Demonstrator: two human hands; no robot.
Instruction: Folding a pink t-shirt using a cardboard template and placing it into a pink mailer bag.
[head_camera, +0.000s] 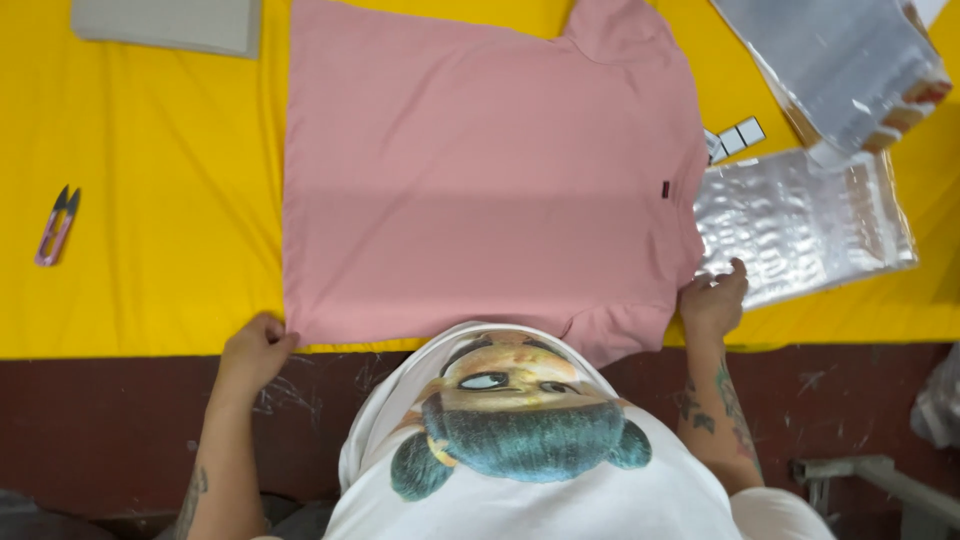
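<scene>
One pink t-shirt (480, 180), left hand (255, 350), right hand (713, 300), one thread snips (57, 225)

T-shirt (480, 180) between the fingers: plain pink. Desk (170, 200) cover: solid yellow. Snips (57, 225) beyond left fingers: purple. Bags (800, 220) by right fingers: shiny silver.

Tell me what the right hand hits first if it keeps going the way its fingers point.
Probably the clear plastic bag: the right hand sits at the pink T-shirt edge, fingers pointing away across the table, almost touching it.
</scene>
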